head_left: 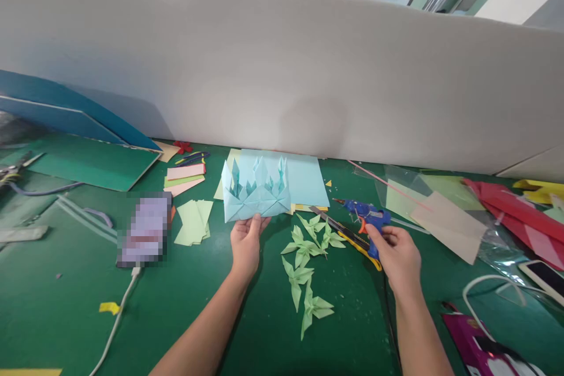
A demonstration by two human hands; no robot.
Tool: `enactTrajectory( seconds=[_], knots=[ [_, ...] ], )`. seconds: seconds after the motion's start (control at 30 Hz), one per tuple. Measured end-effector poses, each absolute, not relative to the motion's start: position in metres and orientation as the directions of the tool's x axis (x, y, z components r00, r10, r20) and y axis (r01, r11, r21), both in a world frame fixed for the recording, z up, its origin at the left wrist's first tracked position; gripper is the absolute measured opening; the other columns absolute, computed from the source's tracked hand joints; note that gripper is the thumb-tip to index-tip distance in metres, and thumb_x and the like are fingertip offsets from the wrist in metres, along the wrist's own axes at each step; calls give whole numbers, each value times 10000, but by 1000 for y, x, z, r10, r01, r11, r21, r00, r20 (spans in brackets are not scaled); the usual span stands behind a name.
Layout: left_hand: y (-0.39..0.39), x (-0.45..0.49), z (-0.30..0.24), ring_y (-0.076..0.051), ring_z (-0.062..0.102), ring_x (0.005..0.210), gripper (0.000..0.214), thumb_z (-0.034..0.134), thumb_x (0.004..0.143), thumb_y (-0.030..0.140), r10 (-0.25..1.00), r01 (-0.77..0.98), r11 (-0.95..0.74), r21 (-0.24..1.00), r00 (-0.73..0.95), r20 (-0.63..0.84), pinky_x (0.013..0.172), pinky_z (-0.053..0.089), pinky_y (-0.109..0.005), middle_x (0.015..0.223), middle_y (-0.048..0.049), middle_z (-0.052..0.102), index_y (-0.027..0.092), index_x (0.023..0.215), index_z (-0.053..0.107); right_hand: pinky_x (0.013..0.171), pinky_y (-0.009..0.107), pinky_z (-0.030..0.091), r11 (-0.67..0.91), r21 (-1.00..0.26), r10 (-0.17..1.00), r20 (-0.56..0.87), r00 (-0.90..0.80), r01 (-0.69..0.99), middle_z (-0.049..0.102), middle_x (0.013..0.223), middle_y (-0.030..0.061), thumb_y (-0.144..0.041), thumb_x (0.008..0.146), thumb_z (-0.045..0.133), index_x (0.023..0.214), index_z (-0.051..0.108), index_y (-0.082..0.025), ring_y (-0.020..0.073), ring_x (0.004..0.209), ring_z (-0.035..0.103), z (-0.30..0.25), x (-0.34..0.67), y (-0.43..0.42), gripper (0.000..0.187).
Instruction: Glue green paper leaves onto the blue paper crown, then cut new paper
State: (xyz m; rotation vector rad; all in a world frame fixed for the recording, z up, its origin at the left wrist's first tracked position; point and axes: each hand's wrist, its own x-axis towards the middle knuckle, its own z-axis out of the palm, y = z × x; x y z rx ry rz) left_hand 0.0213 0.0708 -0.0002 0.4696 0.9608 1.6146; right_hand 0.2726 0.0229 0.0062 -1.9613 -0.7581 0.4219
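Observation:
My left hand (245,242) pinches the bottom edge of a light blue folded paper crown (255,191) and holds it upright above the green table (176,305). My right hand (396,252) is closed round the handle of a blue glue gun (363,211) that rests on the table, nozzle pointing left. Several green folded paper pieces (306,258) lie between my two hands. A yellow-handled utility knife (348,235) lies just left of the glue gun.
Light blue sheets (304,179) lie behind the crown. Pink and green paper slips (189,197) sit to the left, with a blurred device (145,229) on a white cable. Clear plastic, beige paper (449,217) and red paper (515,211) lie right. A white partition (282,70) stands behind.

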Motion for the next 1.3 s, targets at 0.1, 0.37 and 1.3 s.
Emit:
enactTrajectory(
  seconds=[0.1, 0.37, 1.3],
  knots=[
    [71, 21, 0, -191, 686, 760, 330, 822, 522, 346, 941, -619, -21, 785, -277, -193, 842, 531, -384, 717, -18, 722, 142, 727, 664, 513, 297, 447, -449, -748, 710, 34, 703, 489, 669, 634, 77, -656, 541, 593, 683, 535, -196, 227, 582, 627, 5, 291, 35, 484],
    [72, 22, -4, -178, 683, 710, 319, 828, 510, 359, 943, -633, -34, 773, -277, -185, 838, 535, -385, 662, -10, 702, 141, 651, 643, 487, 313, 393, -447, -590, 775, 119, 621, 672, 656, 619, 93, -636, 575, 553, 599, 472, -238, 246, 574, 595, -1, 305, 54, 406],
    [68, 23, -3, -203, 696, 749, 337, 826, 510, 363, 945, -626, -4, 779, -258, -203, 843, 538, -405, 729, -43, 729, 132, 687, 655, 498, 285, 450, -68, -520, 981, 120, 152, 851, 648, 875, 92, -266, 751, 442, 851, 560, -199, 178, 550, 603, -8, 218, 26, 169]
  ],
)
